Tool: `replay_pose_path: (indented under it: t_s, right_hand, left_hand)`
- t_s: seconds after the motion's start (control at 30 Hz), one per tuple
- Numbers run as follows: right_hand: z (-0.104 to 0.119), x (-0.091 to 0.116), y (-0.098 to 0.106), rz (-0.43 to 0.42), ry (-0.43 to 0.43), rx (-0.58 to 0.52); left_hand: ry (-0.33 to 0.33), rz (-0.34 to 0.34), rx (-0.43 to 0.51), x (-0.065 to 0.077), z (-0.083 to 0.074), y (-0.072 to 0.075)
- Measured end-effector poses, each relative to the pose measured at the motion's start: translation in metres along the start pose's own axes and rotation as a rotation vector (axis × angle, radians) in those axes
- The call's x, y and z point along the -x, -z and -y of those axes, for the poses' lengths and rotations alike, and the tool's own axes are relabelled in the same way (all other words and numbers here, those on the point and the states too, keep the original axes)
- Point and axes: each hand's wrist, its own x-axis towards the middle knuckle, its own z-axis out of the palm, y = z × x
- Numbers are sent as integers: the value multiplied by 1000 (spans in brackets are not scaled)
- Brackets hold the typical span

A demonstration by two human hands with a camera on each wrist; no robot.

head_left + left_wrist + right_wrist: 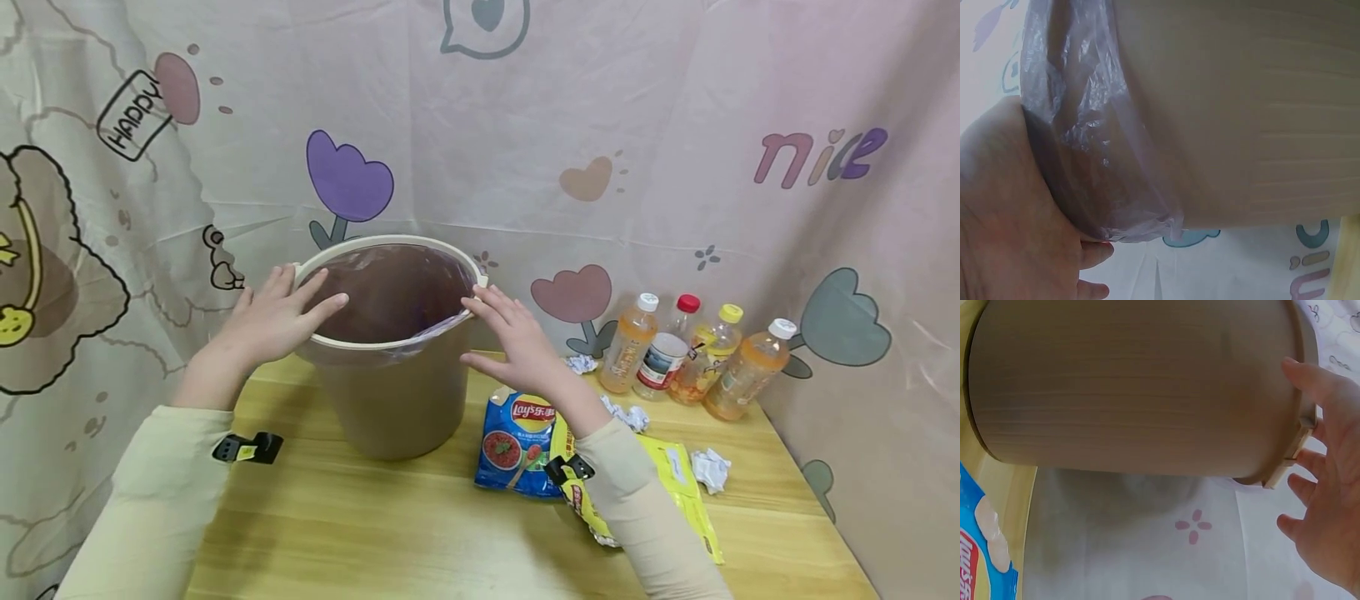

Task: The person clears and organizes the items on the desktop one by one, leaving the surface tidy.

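A beige trash bin (390, 400) stands upright on the wooden table, with a translucent plastic liner bag (1094, 106) folded over part of its pale rim. My left hand (273, 321) is at the rim's left side, fingers spread over the edge towards the opening. On the opposite side, my right hand (517, 337) has its fingertips right at the small latch (1288, 459) on the rim, thumb extended along the outer wall. Neither hand's fingers are curled round anything. The bin's inside looks dark brown through the liner.
Right of the bin lie a blue Lay's chip bag (517, 446), a yellow packet (686, 483) partly behind my right forearm, and crumpled paper balls (709, 471). Several drink bottles (660, 358) stand at the back right. A printed cloth (480, 150) hangs behind the table.
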Motion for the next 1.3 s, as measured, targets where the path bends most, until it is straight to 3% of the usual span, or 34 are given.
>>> replay_pose_path:
  t_s: [0.57,0.97,1.3]
  right_hand:
    - [-13,26,8,-60,-40,21]
    - [-15,36,13,-20,-72,41]
    - [-12,75,16,9,-149,147]
  left_hand:
    - [-33,-12,17,-12,-26,-9]
    - [-42,6,21,-17,-27,-13]
    - [-52,11,28,-17,-29,-11]
